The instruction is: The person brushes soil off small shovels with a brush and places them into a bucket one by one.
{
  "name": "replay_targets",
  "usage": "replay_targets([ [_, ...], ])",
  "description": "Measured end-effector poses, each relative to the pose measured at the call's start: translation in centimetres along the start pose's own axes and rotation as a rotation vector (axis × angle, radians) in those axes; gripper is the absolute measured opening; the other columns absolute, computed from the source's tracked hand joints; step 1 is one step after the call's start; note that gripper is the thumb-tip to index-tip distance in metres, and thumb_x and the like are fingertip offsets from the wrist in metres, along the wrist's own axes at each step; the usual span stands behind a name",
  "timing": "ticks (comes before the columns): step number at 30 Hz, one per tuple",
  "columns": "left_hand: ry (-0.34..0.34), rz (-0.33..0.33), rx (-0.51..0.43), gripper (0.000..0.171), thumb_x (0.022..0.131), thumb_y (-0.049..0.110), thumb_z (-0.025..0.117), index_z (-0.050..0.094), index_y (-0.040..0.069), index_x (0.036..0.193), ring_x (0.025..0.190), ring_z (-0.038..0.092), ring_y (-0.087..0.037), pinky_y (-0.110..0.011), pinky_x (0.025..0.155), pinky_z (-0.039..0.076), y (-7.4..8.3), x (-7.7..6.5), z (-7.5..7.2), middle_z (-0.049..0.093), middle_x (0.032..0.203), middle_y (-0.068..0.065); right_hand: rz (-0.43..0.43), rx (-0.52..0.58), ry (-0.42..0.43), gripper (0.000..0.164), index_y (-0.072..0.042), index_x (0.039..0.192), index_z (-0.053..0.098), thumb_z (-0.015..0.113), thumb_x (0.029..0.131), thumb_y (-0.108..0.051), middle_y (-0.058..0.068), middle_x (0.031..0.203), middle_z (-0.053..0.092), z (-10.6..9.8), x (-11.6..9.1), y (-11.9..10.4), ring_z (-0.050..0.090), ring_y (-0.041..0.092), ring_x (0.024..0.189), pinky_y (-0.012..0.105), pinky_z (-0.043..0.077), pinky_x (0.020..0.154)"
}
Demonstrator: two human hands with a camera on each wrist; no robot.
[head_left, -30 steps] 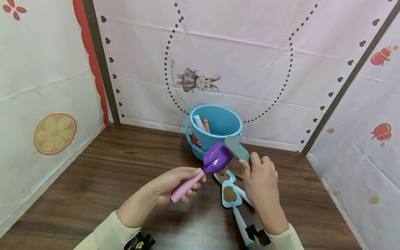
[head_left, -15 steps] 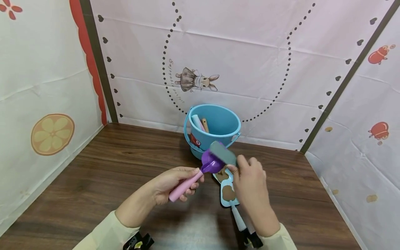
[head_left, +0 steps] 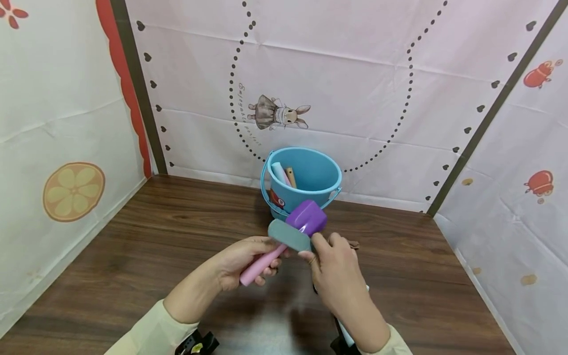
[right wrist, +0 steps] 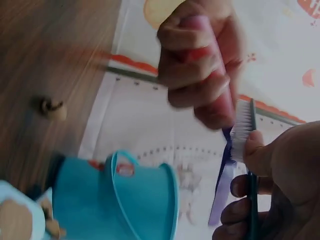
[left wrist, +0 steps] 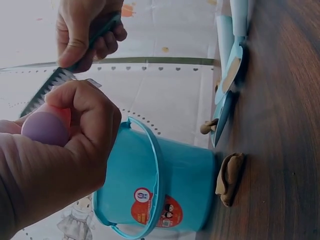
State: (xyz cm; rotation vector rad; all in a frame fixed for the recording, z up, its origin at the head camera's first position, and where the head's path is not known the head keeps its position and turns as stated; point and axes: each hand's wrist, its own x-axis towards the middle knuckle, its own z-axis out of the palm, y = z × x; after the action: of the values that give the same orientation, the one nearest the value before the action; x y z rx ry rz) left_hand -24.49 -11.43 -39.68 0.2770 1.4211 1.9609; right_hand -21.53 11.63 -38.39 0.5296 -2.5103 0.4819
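Note:
My left hand (head_left: 241, 261) grips the pink handle of a toy shovel (head_left: 310, 214), its purple blade pointing up and away. In my right hand (head_left: 335, 268) is a grey-green brush (head_left: 288, 235), pinched by its handle. White bristles (right wrist: 242, 132) face the shovel in the right wrist view. The brush head lies across the shovel where handle meets blade; contact is hard to tell. Just beyond the blade stands a light blue bucket (head_left: 295, 202), with a light blue handle (head_left: 279, 172) and a wooden handle (head_left: 291, 177) inside.
Light blue shovels (left wrist: 227, 95) with brown material on them lie on the wooden table (head_left: 199, 212), mostly hidden under my right arm in the head view. A brown lump (left wrist: 230, 177) sits near the bucket. Printed cloth walls (head_left: 355, 98) enclose the back and sides.
My right hand has swept the brush left and toward me, from the blade's tip to the handle end. The purple shovel and my left hand stay nearly still.

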Motion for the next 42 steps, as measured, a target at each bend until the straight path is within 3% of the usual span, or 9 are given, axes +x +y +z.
replay_targets([
  [5, -0.025, 0.002, 0.022, 0.030, 0.107, 0.034, 0.049, 0.061, 0.007, 0.113, 0.063, 0.051, -0.007, -0.018, 0.049, 0.043, 0.1, 0.1, 0.1, 0.055, 0.080, 0.000, 0.176, -0.021, 0.057, 0.030, -0.013, 0.088, 0.053, 0.064, 0.096, -0.040, 0.006, 0.073, 0.042, -0.5, 0.7, 2.4, 0.045, 0.026, 0.066, 0.040, 0.038, 0.060],
  [9, -0.041, -0.005, 0.025, 0.030, 0.107, 0.035, 0.049, 0.061, 0.007, 0.112, 0.062, 0.050, -0.006, -0.017, 0.050, 0.043, 0.1, 0.1, 0.0, 0.055, 0.080, 0.000, 0.281, -0.040, 0.052, 0.031, -0.010, 0.094, 0.054, 0.058, 0.101, -0.041, 0.010, 0.076, 0.042, -1.0, 1.2, 4.1, 0.043, 0.028, 0.068, 0.042, 0.037, 0.062],
  [12, -0.031, -0.009, 0.018, 0.030, 0.107, 0.035, 0.048, 0.060, 0.007, 0.111, 0.062, 0.049, -0.006, -0.018, 0.050, 0.043, 0.0, 0.1, 0.0, 0.054, 0.080, 0.000, 0.252, -0.044, 0.053, 0.031, -0.010, 0.095, 0.055, 0.058, 0.100, -0.040, 0.009, 0.077, 0.043, -1.2, 1.1, 3.6, 0.044, 0.028, 0.069, 0.043, 0.039, 0.064],
  [19, 0.002, 0.001, 0.015, 0.032, 0.108, 0.035, 0.047, 0.060, 0.007, 0.113, 0.064, 0.051, -0.007, -0.018, 0.050, 0.043, 0.1, 0.2, -0.1, 0.055, 0.081, 0.001, 0.036, 0.020, -0.007, 0.032, -0.014, 0.084, 0.050, 0.068, 0.093, -0.039, 0.001, 0.071, 0.039, -0.4, 0.2, 0.5, 0.039, 0.018, 0.062, 0.035, 0.033, 0.059],
  [21, 0.002, 0.005, 0.027, 0.031, 0.108, 0.034, 0.047, 0.061, 0.007, 0.113, 0.064, 0.052, -0.007, -0.017, 0.050, 0.044, 0.1, 0.2, -0.1, 0.055, 0.080, 0.001, 0.059, 0.011, -0.012, 0.032, -0.015, 0.084, 0.051, 0.068, 0.093, -0.040, 0.001, 0.071, 0.040, -0.2, 0.3, 0.7, 0.040, 0.019, 0.063, 0.036, 0.032, 0.060],
  [28, -0.010, 0.005, 0.073, 0.029, 0.106, 0.033, 0.051, 0.064, 0.007, 0.108, 0.061, 0.051, -0.006, -0.017, 0.049, 0.044, 0.0, 0.1, -0.3, 0.056, 0.078, 0.001, 0.300, -0.014, 0.007, 0.029, -0.012, 0.096, 0.054, 0.059, 0.101, -0.040, 0.009, 0.078, 0.044, -0.7, 1.2, 4.0, 0.047, 0.028, 0.073, 0.043, 0.035, 0.067],
  [31, -0.009, 0.005, 0.065, 0.030, 0.106, 0.034, 0.051, 0.063, 0.007, 0.109, 0.062, 0.051, -0.007, -0.018, 0.049, 0.044, 0.0, 0.1, -0.3, 0.055, 0.079, 0.001, 0.271, -0.007, 0.017, 0.030, -0.010, 0.097, 0.055, 0.058, 0.101, -0.040, 0.009, 0.078, 0.045, -0.8, 1.1, 3.9, 0.046, 0.027, 0.071, 0.043, 0.037, 0.066],
  [37, -0.014, 0.001, 0.016, 0.032, 0.108, 0.033, 0.046, 0.059, 0.005, 0.115, 0.064, 0.051, -0.007, -0.017, 0.050, 0.043, 0.0, 0.1, -0.5, 0.054, 0.081, 0.001, 0.051, 0.037, -0.014, 0.031, -0.014, 0.085, 0.051, 0.066, 0.095, -0.039, 0.001, 0.072, 0.039, 0.0, 0.2, 0.4, 0.040, 0.017, 0.063, 0.038, 0.036, 0.062],
  [42, -0.009, 0.005, 0.033, 0.029, 0.108, 0.032, 0.047, 0.061, 0.007, 0.110, 0.062, 0.052, -0.006, -0.017, 0.049, 0.043, 0.1, 0.0, -0.4, 0.054, 0.078, 0.001, 0.146, 0.025, -0.034, 0.030, -0.015, 0.087, 0.051, 0.063, 0.097, -0.040, 0.002, 0.073, 0.041, 0.2, 0.5, 1.4, 0.042, 0.020, 0.066, 0.037, 0.033, 0.064],
])
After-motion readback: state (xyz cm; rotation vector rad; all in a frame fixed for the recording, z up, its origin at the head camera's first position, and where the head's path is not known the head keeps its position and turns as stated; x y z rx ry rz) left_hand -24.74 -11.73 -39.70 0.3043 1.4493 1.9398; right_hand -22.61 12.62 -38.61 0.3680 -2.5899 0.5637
